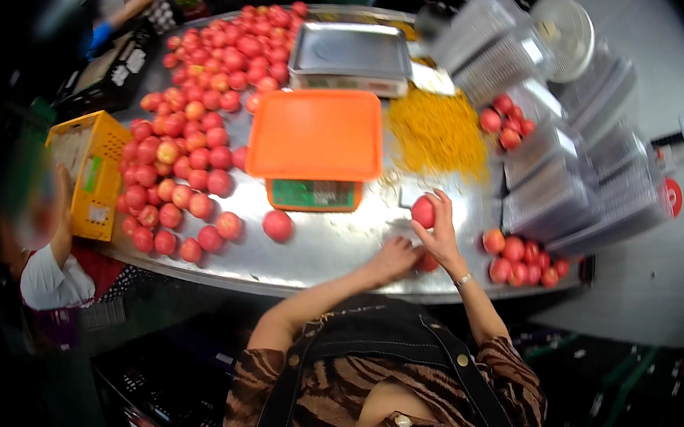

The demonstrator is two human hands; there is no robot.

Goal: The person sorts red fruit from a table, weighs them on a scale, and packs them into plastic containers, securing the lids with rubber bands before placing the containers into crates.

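My right hand point(440, 230) has its thumb and fingers around a red tomato point(424, 212) above the steel table point(249, 260). Just left of it, my left hand point(397, 258) reaches to another red tomato point(427, 261), which is partly hidden by my wrists; whether the fingers grip it cannot be told. Beyond both hands lie a small flat pale object point(414, 196) and a heap of yellow rubber bands point(438, 127). An orange tray point(315, 134) rests on a green-faced scale point(314, 193), with one tomato point(278, 226) in front of it.
Many tomatoes point(196, 159) cover the table's left side. A second scale point(350, 53) stands behind the orange tray. Stacked clear plastic containers point(548, 197) line the right, near small tomato groups point(517, 257). A yellow crate point(95, 173) and another person's arm point(63, 235) are at left.
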